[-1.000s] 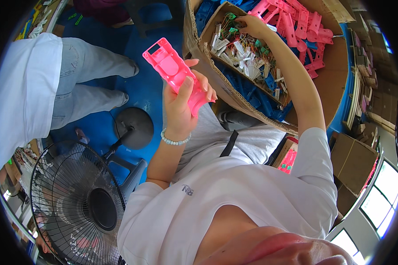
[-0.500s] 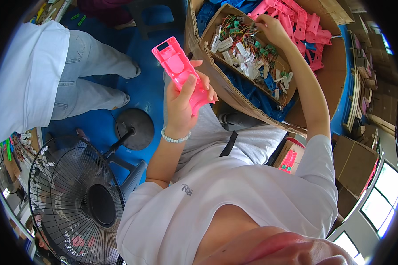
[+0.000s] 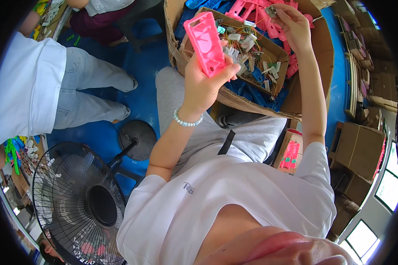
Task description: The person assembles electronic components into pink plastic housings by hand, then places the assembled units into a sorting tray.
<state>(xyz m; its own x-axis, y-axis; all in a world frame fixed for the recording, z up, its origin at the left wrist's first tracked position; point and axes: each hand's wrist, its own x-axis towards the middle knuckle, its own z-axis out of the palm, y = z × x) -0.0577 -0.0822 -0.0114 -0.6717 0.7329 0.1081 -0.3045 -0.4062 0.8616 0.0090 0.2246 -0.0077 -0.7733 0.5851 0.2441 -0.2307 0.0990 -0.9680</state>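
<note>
My left hand [image 3: 203,88] grips a pink plastic shell [image 3: 204,39] by its lower end, with the hollow, ribbed inside showing. It is held up in front of the near-left side of a large cardboard box [image 3: 316,95]. My right hand [image 3: 296,31] is raised over the far right of that box, thumb and fingers pinching a small greyish electronic part [image 3: 270,11]. Its exact kind is too small to tell. Below lies a smaller cardboard tray [image 3: 281,55] of wired white and green parts, partly hidden by my left hand and the shell.
Pink shells [image 3: 245,9] and blue shells [image 3: 247,93] fill the large box around the tray. A black standing fan [image 3: 102,205] is at my left, near a person in pale jeans [image 3: 86,70]. Stacked cartons [image 3: 358,145] stand to the right. A small box with pink pieces [image 3: 290,154] sits by my right side.
My left hand has moved right and turned the shell so its inside shows. My right hand has come up out of the tray, away to the right, with the small part in its fingers.
</note>
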